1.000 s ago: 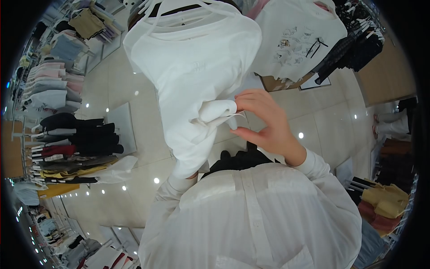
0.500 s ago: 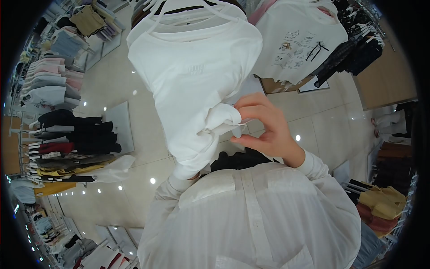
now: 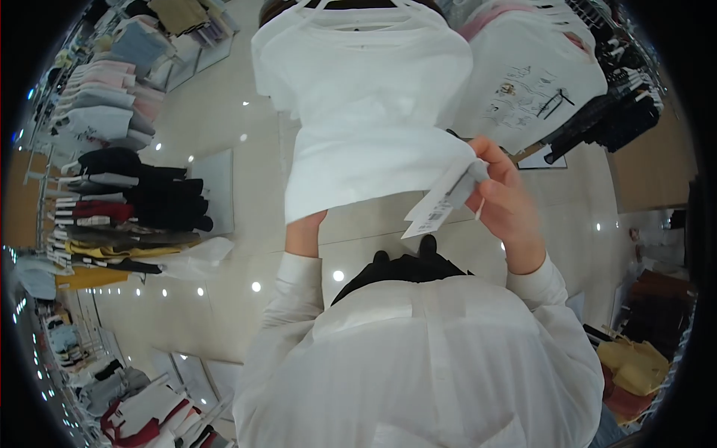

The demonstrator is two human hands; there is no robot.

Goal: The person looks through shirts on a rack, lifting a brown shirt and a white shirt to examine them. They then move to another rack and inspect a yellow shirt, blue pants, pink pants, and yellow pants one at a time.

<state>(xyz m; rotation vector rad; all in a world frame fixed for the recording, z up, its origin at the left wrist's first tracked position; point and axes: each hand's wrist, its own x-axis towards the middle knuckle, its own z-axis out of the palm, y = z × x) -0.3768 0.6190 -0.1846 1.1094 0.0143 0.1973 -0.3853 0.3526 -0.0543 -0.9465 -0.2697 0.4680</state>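
Observation:
A white T-shirt (image 3: 373,97) hangs from a white hanger (image 3: 325,4) at the top centre, its lower hem spread across the view. My right hand (image 3: 508,201) pinches paper tags (image 3: 437,207) at the shirt's lower right corner. One tag is white with a barcode, and a greyish one lies beside it. My left hand (image 3: 308,222) is under the shirt's lower left hem; the cloth covers its fingers, and only the wrist and part of the hand show.
Another white shirt with a printed drawing (image 3: 523,89) hangs to the right, beside dark garments (image 3: 612,112). Racks of clothes (image 3: 142,190) line the left side. Mustard and rust garments (image 3: 635,362) hang at lower right. A person's legs show at the far right.
The shirt's lower part, bunched and twisted before, now hangs spread out. My right hand has moved right and slightly down, and the tags have come into view. My left wrist now shows.

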